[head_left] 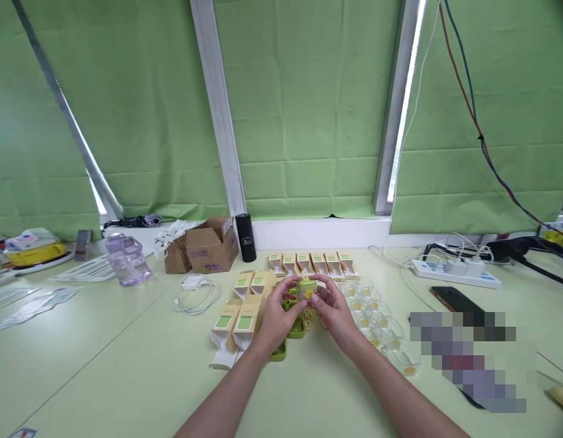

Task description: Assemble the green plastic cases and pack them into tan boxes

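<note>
Both hands hold a small clear container [307, 289] with a green top and a round yellow mark, raised above the table. My left hand [281, 307] grips its left side, and my right hand [334, 307] closes on its right side with the thumb at the front. Below and behind the hands lie green trays or lids [297, 328], partly hidden, with small yellowish pieces [307, 325] beside them. On the right stand rows of clear cups [382, 321] with yellow marks. Opened cream boxes [243, 322] with green panels sit left, and a row of similar boxes [304, 265] stands behind.
A cardboard box [211, 246], a black bottle [245, 238] and a purple jug [127, 260] stand at the back left. A white charger with cable [194, 283] lies nearer. To the right are a power strip [459, 272] with cables and a dark phone [457, 302].
</note>
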`<state>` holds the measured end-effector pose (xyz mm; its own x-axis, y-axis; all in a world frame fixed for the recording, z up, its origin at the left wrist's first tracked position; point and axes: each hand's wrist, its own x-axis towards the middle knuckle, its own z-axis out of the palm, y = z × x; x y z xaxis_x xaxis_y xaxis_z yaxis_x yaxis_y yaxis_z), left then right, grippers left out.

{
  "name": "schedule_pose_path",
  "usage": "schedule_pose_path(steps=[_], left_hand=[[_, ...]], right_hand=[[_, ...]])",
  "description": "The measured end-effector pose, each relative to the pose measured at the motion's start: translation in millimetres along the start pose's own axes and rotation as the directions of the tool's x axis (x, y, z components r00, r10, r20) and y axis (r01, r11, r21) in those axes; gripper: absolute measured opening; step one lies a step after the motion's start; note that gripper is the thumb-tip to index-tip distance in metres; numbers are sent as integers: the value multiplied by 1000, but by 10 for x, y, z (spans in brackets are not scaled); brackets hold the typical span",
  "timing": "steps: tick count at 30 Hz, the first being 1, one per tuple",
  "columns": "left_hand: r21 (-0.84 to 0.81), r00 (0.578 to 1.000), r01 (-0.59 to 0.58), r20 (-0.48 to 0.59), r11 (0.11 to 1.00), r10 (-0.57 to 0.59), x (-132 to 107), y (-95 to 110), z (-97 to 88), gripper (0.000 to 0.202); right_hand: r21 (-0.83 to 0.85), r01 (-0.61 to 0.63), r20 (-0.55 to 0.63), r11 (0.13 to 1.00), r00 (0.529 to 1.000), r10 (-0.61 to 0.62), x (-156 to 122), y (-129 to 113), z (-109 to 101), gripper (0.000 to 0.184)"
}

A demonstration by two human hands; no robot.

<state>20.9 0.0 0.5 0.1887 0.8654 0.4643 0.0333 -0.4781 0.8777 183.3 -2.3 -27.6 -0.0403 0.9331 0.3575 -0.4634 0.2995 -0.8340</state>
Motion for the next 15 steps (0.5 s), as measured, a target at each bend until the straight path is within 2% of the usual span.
schedule_pose_path(steps=[7, 12, 15], left_hand=[[127, 999, -7, -43, 992, 12, 0, -4, 10, 42], [146, 994, -50, -92, 988, 64, -18, -48, 22, 59], [118, 994, -82, -66, 990, 91, -28, -75, 29, 58]], right_hand=[[48, -17, 2, 999, 1000, 17, 3, -71, 29, 47], [252, -98, -1, 963, 995, 102, -26, -98, 57, 46], [378, -125, -1, 917, 991, 136, -23, -82, 24, 37]])
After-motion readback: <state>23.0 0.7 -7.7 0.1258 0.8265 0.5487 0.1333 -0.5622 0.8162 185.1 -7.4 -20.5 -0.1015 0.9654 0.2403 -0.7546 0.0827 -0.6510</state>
